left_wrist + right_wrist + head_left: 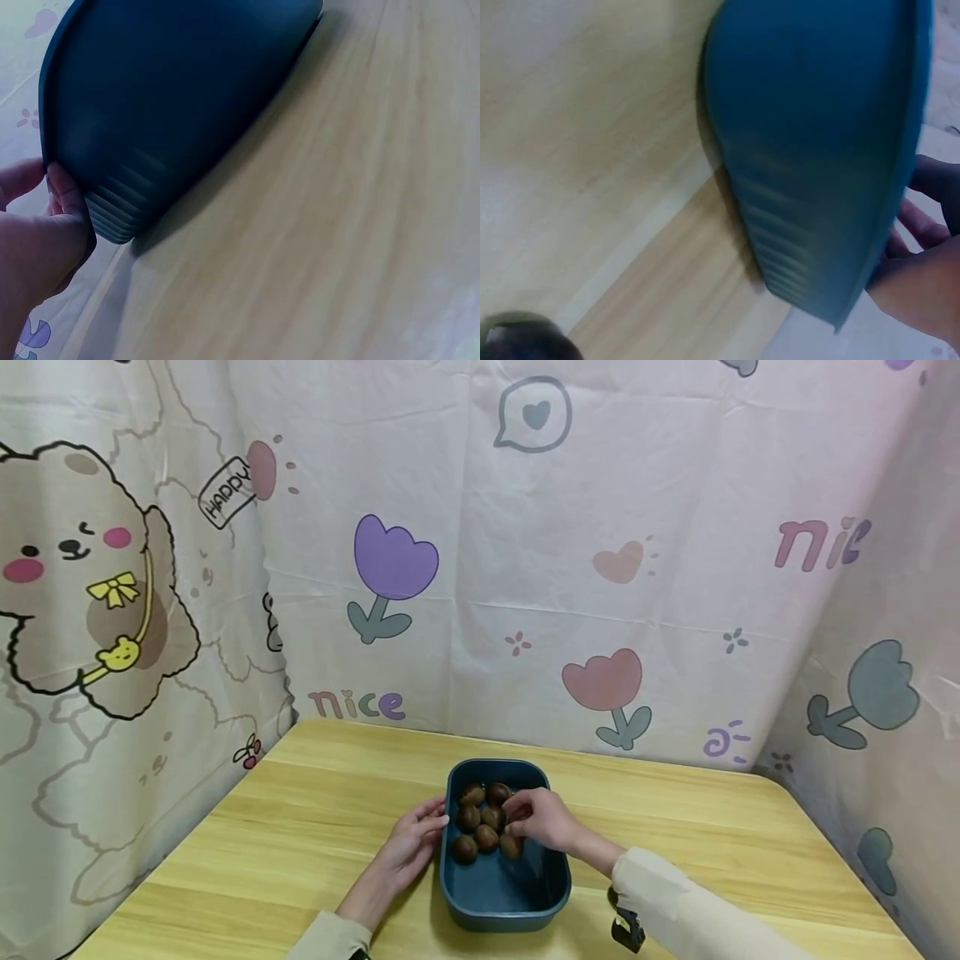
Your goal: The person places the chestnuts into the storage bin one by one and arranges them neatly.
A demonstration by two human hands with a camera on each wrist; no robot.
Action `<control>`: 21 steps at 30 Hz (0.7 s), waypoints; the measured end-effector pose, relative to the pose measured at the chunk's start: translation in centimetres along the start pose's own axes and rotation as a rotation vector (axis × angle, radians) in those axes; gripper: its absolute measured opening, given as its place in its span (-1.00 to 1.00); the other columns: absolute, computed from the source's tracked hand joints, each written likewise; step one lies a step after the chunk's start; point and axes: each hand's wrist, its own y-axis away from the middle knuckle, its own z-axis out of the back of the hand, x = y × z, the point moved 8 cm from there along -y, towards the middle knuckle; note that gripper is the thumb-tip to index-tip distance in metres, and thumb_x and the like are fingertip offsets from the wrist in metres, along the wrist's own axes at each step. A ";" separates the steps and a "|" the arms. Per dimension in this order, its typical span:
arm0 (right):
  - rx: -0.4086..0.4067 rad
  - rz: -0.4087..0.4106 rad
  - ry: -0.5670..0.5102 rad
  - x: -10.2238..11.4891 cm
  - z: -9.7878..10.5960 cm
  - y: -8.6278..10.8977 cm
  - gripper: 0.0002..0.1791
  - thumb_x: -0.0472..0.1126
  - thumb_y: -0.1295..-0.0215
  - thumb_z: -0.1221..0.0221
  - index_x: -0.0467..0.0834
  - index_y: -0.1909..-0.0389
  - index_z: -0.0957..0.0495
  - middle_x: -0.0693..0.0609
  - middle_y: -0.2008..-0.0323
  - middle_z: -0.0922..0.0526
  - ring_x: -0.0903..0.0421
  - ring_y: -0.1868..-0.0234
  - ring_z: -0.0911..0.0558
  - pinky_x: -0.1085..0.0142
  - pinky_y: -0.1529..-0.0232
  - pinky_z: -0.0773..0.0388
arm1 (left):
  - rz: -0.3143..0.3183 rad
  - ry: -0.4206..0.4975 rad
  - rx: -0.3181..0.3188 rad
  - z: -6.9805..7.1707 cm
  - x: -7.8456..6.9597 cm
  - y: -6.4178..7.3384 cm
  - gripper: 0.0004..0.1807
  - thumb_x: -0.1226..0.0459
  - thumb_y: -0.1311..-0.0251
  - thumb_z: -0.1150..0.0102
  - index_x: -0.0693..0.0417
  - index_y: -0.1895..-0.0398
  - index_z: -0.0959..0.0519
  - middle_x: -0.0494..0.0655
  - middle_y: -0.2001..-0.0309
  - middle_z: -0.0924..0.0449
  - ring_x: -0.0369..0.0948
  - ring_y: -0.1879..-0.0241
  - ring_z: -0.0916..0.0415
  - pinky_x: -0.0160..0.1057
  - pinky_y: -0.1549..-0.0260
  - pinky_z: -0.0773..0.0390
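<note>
Chestnuts point(486, 837): at least seven, brown and glossy, lying together toward the far end of the blue bin point(498, 892).
Chestnut feel: probably light, hard-shelled and a little slippery; a pinch across the round sides should suit, as they may roll.
Bin feel: likely stiff, light plastic; the rim is the natural place to hold it.
Left hand point(412, 841): thumb and fingers pinch the bin's left rim.
Right hand point(546, 820): inside the bin over the chestnuts, fingers bent; whether they grip one, I cannot tell.
Table point(322, 827): wood-grained, directly under the bin.
</note>
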 end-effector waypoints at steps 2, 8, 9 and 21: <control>-0.020 -0.004 -0.038 -0.1 0.6 0.3 -0.76 -0.43 -0.16 -0.27 -0.41 0.14 -0.61 -0.20 0.27 -0.67 0.00 0.26 -0.64 0.29 0.26 -0.61 | 0.002 0.004 -0.002 0.0 0.0 0.0 -0.50 0.54 -0.31 0.07 0.53 -0.29 -0.14 0.09 0.02 -0.36 -0.18 0.07 -0.40 -0.32 0.09 -0.45; -0.083 -0.033 -0.045 -0.9 2.6 1.3 -0.76 -0.35 -0.20 -0.28 -0.34 0.11 -0.63 -0.20 0.21 -0.67 0.00 0.20 -0.63 0.29 0.20 -0.59 | 0.007 0.011 0.002 -0.1 -0.2 0.2 -0.48 0.55 -0.30 0.07 0.54 -0.30 -0.11 0.11 0.00 -0.36 -0.16 0.04 -0.39 -0.32 0.07 -0.45; -0.092 -0.040 -0.044 -1.1 2.9 1.6 -0.75 -0.34 -0.20 -0.28 -0.34 0.10 -0.63 -0.19 0.20 -0.67 0.00 0.19 -0.63 0.28 0.19 -0.59 | 0.008 0.010 0.003 -0.1 -0.2 0.3 -0.48 0.54 -0.30 0.08 0.54 -0.30 -0.11 0.11 0.00 -0.36 -0.16 0.04 -0.38 -0.31 0.06 -0.45; -0.122 -0.108 -0.115 -4.6 5.9 5.7 -0.73 -0.33 -0.20 -0.28 -0.39 0.10 -0.60 -0.19 0.20 -0.65 0.01 0.20 -0.61 0.31 0.23 -0.56 | 0.016 0.002 -0.007 0.0 0.1 0.0 -0.50 0.54 -0.31 0.07 0.51 -0.29 -0.14 0.08 0.02 -0.37 -0.18 0.08 -0.39 -0.33 0.11 -0.45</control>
